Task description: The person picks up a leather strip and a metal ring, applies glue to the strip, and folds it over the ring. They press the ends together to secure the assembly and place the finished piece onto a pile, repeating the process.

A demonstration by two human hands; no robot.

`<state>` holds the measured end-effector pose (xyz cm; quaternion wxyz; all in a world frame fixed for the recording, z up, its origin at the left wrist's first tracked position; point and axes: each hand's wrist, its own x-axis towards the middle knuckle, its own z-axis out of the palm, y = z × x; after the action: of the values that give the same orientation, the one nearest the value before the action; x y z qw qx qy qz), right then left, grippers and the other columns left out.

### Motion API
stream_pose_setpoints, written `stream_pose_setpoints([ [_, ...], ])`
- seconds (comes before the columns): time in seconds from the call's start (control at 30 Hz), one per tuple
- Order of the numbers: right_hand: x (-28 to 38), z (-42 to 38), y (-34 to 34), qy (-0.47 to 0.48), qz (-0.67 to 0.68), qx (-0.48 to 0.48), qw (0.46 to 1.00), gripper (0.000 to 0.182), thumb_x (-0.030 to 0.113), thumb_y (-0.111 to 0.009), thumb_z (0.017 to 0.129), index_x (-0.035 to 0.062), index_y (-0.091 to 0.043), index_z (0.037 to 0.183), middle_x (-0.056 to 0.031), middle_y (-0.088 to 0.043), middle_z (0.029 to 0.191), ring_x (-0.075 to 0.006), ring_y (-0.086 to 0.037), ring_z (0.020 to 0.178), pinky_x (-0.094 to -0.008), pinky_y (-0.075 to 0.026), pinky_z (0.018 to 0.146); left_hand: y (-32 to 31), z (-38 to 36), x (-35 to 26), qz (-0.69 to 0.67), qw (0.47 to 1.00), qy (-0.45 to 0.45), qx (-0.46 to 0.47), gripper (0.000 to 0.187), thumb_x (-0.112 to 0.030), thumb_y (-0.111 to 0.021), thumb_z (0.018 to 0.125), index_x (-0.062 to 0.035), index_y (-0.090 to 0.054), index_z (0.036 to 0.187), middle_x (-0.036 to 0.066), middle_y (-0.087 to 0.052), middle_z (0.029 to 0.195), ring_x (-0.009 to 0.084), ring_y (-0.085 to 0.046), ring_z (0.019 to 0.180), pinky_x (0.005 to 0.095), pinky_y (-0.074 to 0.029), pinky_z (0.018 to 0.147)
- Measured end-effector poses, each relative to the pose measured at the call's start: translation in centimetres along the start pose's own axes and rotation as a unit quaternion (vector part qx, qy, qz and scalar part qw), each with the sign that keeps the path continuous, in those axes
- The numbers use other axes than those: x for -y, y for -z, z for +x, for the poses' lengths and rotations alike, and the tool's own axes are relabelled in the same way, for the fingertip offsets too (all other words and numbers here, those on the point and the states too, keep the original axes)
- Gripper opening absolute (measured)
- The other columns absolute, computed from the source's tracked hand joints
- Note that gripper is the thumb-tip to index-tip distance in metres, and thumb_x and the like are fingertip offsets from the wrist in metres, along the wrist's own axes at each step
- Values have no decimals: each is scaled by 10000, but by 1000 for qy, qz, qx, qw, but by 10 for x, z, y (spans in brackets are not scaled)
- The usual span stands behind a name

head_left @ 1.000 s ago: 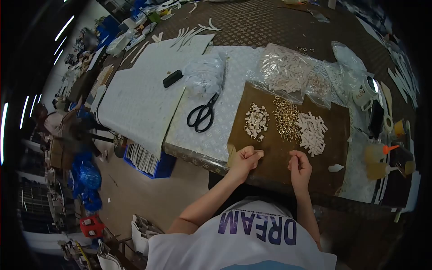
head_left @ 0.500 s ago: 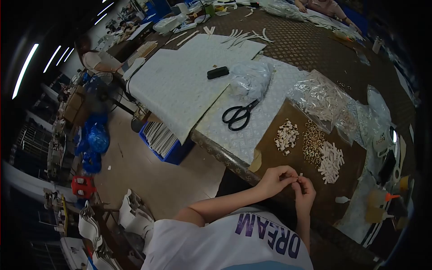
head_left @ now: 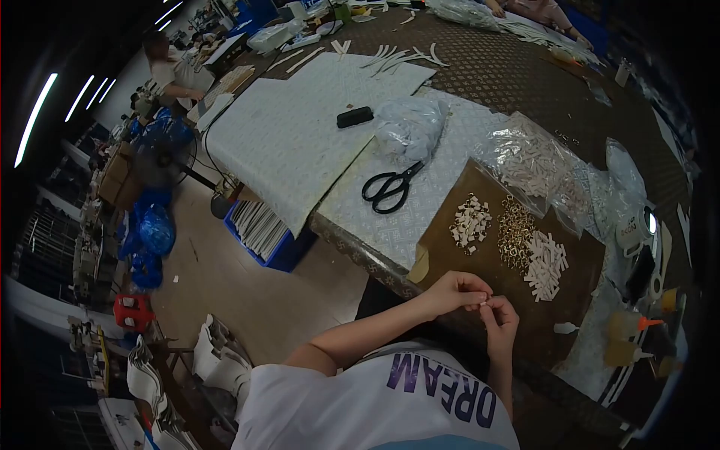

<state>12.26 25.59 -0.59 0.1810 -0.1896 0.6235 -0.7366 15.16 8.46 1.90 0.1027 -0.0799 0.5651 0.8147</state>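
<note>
My left hand (head_left: 456,292) and my right hand (head_left: 501,321) meet over the near edge of a brown board (head_left: 450,262), fingertips pinched together. Between them shows a tiny white strip (head_left: 486,301); whether a metal ring is with it is too small to tell. Beyond my hands lie three piles on the board: folded white tabs with metal rings (head_left: 471,223) at left, gold-coloured metal rings (head_left: 516,232) in the middle, and loose white strips (head_left: 546,266) at right.
Black-handled scissors (head_left: 388,191), a stuffed plastic bag (head_left: 409,127) and a black object (head_left: 355,117) lie on the table. A clear bag of white pieces (head_left: 532,154) borders the board. Glue bottles (head_left: 626,328) stand right. A blue crate (head_left: 289,255) sits on the floor. Co-workers sit farther off.
The view has shifted slightly, moving the table a little left and up in the picture. My hands stay pinched together, with fingertips closer around the white strip. The co-worker at left appears more upright.
</note>
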Motion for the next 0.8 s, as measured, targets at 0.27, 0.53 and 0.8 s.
stream_pose_setpoints([
  [0.27, -11, 5, -1, -10, -39, -75, 996, 16, 18, -604, 860, 7, -593, 858, 19, -549, 780, -28, -476, 690, -170, -378, 605, -16, -6, -9, 307, 924, -207, -93, 131, 7, -611, 811, -26, -664, 926, 91, -618, 825, 178, -617, 764, 261, -478, 673],
  [0.53, 9, 1, 14, 8, -79, -187, 979, 108, 18, -551, 899, -6, -596, 994, -48, -624, 853, -87, -598, 721, -206, -483, 663, 12, 40, -15, 429, 861, -190, -198, 116, -18, -622, 821, -46, -666, 924, 93, -618, 849, 216, -602, 764, 290, -479, 677],
  [0.8, 3, -8, 42, -58, 6, -223, 973, 152, 20, -551, 902, -28, -573, 1044, -64, -650, 864, -94, -599, 701, -211, -481, 644, 4, 78, -9, 569, 722, -365, -145, 123, -22, -639, 766, -29, -650, 888, 103, -579, 899, 296, -543, 850, 375, -455, 762],
])
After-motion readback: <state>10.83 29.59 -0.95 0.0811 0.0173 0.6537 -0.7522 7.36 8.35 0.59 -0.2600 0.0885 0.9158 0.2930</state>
